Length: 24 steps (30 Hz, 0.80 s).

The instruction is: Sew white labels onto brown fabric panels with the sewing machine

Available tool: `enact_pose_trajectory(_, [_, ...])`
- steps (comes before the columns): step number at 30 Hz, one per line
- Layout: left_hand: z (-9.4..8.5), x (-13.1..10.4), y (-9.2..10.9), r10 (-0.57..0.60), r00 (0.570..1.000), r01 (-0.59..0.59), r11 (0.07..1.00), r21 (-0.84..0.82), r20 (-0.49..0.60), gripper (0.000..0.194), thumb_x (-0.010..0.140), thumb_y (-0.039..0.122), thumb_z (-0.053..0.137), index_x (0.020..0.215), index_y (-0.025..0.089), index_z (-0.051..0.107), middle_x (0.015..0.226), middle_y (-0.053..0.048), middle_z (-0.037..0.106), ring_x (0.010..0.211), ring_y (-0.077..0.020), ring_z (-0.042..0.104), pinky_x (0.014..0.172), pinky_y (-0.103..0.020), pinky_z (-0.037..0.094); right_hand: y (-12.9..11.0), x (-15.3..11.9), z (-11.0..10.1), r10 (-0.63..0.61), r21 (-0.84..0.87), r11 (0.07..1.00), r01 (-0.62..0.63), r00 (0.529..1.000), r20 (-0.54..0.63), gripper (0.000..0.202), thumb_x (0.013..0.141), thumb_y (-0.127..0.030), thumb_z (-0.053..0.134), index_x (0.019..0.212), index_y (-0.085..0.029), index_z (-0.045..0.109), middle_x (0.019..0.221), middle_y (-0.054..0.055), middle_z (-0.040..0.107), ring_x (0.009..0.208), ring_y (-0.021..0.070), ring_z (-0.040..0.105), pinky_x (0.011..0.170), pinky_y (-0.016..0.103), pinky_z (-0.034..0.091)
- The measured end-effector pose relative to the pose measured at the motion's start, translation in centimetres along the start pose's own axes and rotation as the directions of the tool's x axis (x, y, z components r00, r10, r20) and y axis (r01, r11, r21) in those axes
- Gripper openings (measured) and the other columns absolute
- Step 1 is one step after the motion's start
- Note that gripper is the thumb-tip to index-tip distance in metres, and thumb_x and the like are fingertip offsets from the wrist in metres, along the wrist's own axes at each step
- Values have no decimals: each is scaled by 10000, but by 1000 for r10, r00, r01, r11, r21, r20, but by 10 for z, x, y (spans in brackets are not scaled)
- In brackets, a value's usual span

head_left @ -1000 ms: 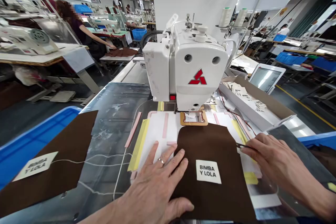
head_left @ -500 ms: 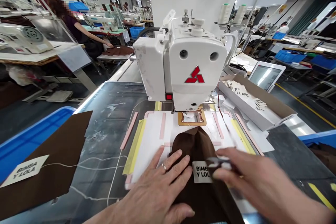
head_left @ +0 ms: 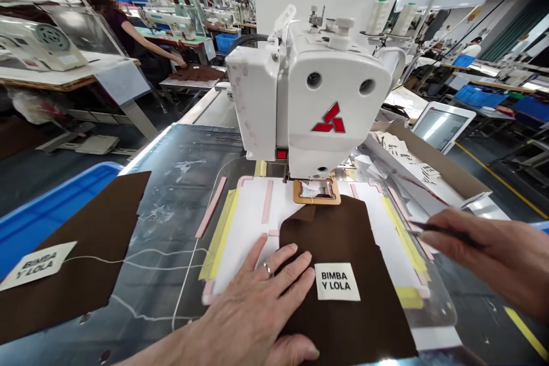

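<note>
My left hand (head_left: 261, 297) lies flat with fingers spread on the left part of a dark brown fabric piece (head_left: 360, 229). A white label (head_left: 337, 282) reading "BIMBA Y LOLA" sits on that fabric, just right of my fingertips. The fabric rests on a white template (head_left: 249, 211), its top edge by the tan presser frame (head_left: 316, 191) of a white sewing machine (head_left: 338, 91). Off to the right, my right hand (head_left: 493, 257) is closed around dark, pointed thread snips (head_left: 446, 231), clear of the fabric. Motion blurs the tool slightly.
Another brown piece (head_left: 98, 240) with a label (head_left: 38, 265) lies at left, partly over a blue bin (head_left: 64, 194). White thread crosses the metal table (head_left: 171, 183). A cardboard box (head_left: 450, 166) of labels stands at right, near a tablet (head_left: 444, 126). A co-worker (head_left: 124, 40) sits far left.
My right hand has moved right with the snips, away from the fabric. The fabric's raised, folded right side now lies flatter, showing the whole label. My left hand stays on the fabric.
</note>
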<state>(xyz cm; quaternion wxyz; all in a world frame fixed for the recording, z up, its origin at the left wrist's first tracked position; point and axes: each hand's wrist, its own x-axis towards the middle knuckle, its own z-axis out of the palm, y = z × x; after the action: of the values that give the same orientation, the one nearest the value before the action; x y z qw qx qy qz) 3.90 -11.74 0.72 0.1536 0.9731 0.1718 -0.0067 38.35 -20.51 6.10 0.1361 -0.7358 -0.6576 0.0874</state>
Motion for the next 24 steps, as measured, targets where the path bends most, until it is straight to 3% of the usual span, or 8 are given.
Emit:
enact_pose_trajectory(2, [3,-1,0,12,1000,-12,1000,16,-27,709,994,632,590,1541,200,456,1598,-99,430,1465,-378,417,1221,-656,289,-22,-4,13,-99,171,984,58,967,236,332,1066,-504,451,923,-294,666,752,-22,697,597,140,625,536,244,467])
enact_pose_trajectory(3, [4,-1,1,12,999,-11,1000,23,-48,719,988,632,602,1537,191,460,1592,-106,439,1461,-377,424,1225,-650,282,-37,-6,25,-150,216,973,76,925,349,316,1074,-468,440,899,-286,629,754,-30,684,604,138,612,547,250,451])
enact_pose_trajectory(4, [6,-2,1,15,998,-13,1000,28,-64,728,980,635,612,1531,181,467,1584,-113,452,1455,-376,432,1229,-644,277,-51,-6,39,-164,203,975,93,914,372,290,1073,-429,452,871,-273,590,781,-28,683,625,145,613,554,264,426])
enact_pose_trajectory(6, [7,-4,1,27,997,-25,999,35,-77,732,973,639,621,1519,171,481,1568,-119,476,1443,-375,450,1228,-638,279,-71,-5,65,-154,146,984,107,917,368,288,1062,-400,470,816,-260,523,738,-31,652,616,162,605,554,289,372])
enact_pose_trajectory(9, [6,-3,1,31,998,-28,998,53,-56,723,972,638,624,1514,179,489,1565,-119,480,1432,-386,461,1206,-655,306,-76,-1,87,-131,91,990,107,936,326,283,1054,-418,479,819,-263,515,728,-32,652,650,194,637,578,306,342])
enact_pose_trajectory(24, [7,-2,-1,47,994,-40,996,76,-97,711,965,627,639,1489,162,520,1547,-124,504,1424,-372,475,1228,-618,281,-74,0,100,-283,29,959,282,947,154,283,1063,-384,493,813,-258,458,675,-36,596,555,183,625,528,306,302])
